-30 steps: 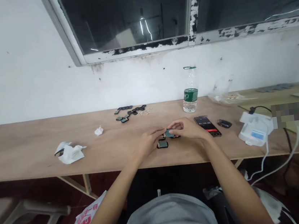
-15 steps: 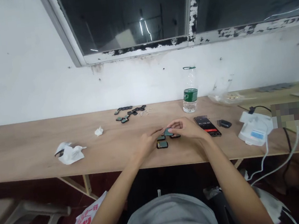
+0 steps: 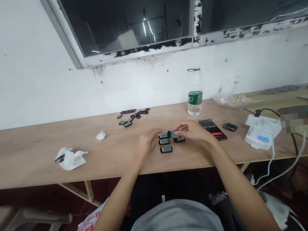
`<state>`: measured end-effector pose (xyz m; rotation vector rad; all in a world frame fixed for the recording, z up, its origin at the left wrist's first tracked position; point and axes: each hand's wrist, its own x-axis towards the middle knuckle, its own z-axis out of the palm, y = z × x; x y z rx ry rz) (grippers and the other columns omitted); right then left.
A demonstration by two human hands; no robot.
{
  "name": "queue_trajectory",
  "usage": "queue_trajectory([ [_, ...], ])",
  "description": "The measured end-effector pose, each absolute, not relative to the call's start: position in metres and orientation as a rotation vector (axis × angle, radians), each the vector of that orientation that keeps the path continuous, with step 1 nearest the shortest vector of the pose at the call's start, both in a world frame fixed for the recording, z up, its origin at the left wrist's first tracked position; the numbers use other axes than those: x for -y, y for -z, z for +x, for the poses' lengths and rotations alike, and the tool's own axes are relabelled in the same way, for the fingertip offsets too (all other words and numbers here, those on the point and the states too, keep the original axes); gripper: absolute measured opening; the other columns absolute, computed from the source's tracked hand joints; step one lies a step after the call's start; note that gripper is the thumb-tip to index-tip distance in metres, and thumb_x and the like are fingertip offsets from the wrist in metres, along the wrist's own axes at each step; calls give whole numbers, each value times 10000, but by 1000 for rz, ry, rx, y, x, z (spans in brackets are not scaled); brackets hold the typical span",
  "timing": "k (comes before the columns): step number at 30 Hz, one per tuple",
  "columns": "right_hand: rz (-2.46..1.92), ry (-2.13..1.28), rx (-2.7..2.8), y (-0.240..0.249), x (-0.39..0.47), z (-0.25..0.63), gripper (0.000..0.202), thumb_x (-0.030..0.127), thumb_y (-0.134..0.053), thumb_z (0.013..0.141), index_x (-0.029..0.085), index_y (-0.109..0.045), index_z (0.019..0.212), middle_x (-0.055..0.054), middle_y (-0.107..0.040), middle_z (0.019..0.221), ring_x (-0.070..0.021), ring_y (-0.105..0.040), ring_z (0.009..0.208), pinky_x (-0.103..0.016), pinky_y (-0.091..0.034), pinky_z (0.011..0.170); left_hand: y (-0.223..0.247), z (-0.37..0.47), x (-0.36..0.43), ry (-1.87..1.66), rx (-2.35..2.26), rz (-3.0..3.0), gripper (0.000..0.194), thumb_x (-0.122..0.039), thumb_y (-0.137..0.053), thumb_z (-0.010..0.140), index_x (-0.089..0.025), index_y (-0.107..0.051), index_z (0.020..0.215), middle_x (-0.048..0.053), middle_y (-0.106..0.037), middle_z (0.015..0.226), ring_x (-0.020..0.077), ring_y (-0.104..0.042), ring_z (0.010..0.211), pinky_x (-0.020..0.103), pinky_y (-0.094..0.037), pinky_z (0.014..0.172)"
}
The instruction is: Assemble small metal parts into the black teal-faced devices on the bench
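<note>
Between the middle and near edge of the bench [image 3: 114, 161], the right hand [image 3: 184, 128] is pinching a small screen module [image 3: 175, 134], its fingers covering the right end. The left hand [image 3: 147, 143] is hovering beside a neighbouring module [image 3: 163, 136]; whether it is gripping that, I cannot tell. Along the far edge, black pieces [image 3: 141, 113] are lying too small to make out.

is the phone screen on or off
On: the phone shows pale digits and a red bar lit against its dark display.
</note>
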<state>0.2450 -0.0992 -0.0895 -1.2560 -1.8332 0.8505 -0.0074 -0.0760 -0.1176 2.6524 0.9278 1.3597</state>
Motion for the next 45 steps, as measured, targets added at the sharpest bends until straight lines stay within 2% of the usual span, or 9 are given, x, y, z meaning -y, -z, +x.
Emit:
queue_trajectory([
  [4,-1394,-724,1894,96,92,261,203,316,-725,799,155,-727,924,-79,-758,884,-218,-700,847,-291,-536,757,111,-26,60,-1305,-1157,2570,244,-294,-483,1008,-188,-698,1059,73,-756,1074,228,-716,985,355,-567,885],
  [8,-1489,-877,2000,105,86,275,184,285,-736,766,156,-697,892,-53,-748,779,-204,-696,753,-277,-515,680,117,-45,39,-1028,-1246,2533,175,-274,-602,919,-163,-708,1002,89,-750,1005,241,-707,912,366,-563,847],
  [16,-1557,-1014,1995,120,79,270,176,254,-770,693,169,-632,760,-27,-721,692,-174,-669,591,-251,-483,561,149,-65,13,-693,-1223,2361,382,-163,-685,729,-140,-684,1110,106,-755,1013,258,-702,947,393,-567,873],
  [20,-1658,-688,2069,115,84,265,134,273,-745,719,178,-652,698,-22,-690,603,-175,-644,589,-253,-444,563,152,-67,11,-672,-1197,2336,363,-178,-672,734,-157,-695,1096,97,-761,1015,256,-709,954,392,-575,879],
  [23,-1594,-505,2080,104,93,258,160,329,-704,781,180,-685,727,-44,-721,685,-186,-646,651,-264,-436,590,150,-66,13,-667,-1194,2334,333,-205,-711,727,-157,-710,1057,108,-765,1018,268,-714,955,401,-581,878],
  [28,-1310,-586,2182,98,103,231,147,303,-643,847,191,-728,805,-35,-750,806,-183,-650,714,-262,-450,647,143,-64,17,-767,-1244,2283,280,-261,-734,765,-149,-712,1021,123,-763,1024,274,-721,940,406,-584,859],
  [36,-1489,-452,2250,121,96,195,161,348,-756,781,193,-718,770,-75,-749,851,-216,-657,748,-282,-438,649,120,-61,28,-923,-1302,2343,218,-199,-553,889,-129,-718,1012,125,-767,1016,242,-718,901,365,-578,809],
  [40,-1510,-430,2274,121,98,195,133,316,-757,784,195,-708,754,-74,-743,868,-219,-660,765,-283,-435,650,114,-56,38,-831,-1197,2439,230,-294,-586,899,-165,-735,1018,102,-770,1048,243,-717,920,350,-573,805],
  [45,-1506,-505,2274,121,97,196,148,323,-758,781,196,-694,737,-65,-741,820,-216,-659,737,-284,-423,631,110,-39,57,-652,-1077,2564,230,-257,-582,886,-197,-753,1029,70,-774,1028,234,-714,898,328,-552,801],
])
